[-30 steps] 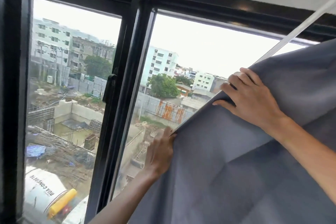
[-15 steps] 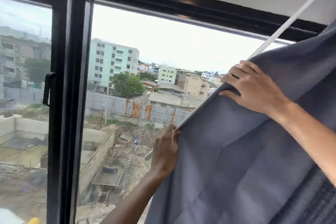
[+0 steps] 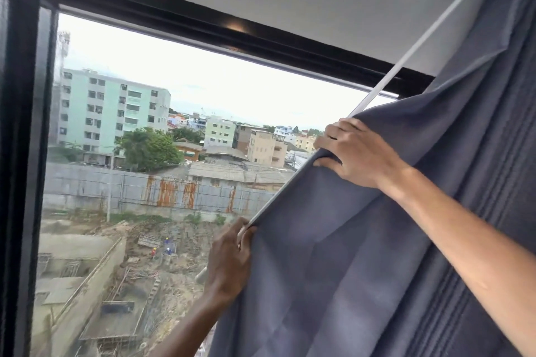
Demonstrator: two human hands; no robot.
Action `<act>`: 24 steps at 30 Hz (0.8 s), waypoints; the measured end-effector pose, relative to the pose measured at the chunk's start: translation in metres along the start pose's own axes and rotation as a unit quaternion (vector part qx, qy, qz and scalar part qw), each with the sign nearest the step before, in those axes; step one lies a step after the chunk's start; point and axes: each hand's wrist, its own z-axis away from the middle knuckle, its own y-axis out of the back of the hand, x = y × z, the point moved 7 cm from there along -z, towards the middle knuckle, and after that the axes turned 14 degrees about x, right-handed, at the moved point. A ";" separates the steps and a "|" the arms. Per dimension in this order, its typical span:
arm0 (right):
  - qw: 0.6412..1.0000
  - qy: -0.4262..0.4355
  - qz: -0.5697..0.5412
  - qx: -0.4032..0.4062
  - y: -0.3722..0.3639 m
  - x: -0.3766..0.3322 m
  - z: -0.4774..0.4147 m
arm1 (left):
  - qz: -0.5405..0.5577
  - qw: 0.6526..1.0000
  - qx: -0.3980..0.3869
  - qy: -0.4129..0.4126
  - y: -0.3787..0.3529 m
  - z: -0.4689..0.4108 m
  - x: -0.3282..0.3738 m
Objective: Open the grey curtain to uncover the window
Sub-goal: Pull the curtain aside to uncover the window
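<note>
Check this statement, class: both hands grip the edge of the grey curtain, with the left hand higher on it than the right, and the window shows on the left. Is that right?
One point is wrong. The head view shows the right hand higher on the grey curtain edge and the left hand lower. Both grip it, and the window does show on the left.

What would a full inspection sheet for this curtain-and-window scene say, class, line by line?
Surface: nothing seen.
Job's things: grey curtain bunched to the right on a white rod; window mostly uncovered.
Clutter: nothing seen.
Hands: left hand grips the curtain's leading edge low; right hand grips it higher.
Cables: nothing seen.
Surroundings: black window frame, white ceiling, buildings and a construction site outside.
</note>
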 end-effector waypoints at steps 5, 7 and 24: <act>1.000 0.013 0.008 -0.016 -0.010 0.008 0.015 | 0.009 0.999 -0.025 0.024 -0.019 0.011 -0.002; 1.000 0.016 0.011 -0.021 -0.012 0.014 0.023 | 0.014 0.998 -0.046 0.033 -0.028 0.018 -0.001; 0.992 -0.040 0.022 -0.115 -0.027 0.105 0.100 | 0.045 0.991 -0.113 0.048 -0.140 0.057 0.031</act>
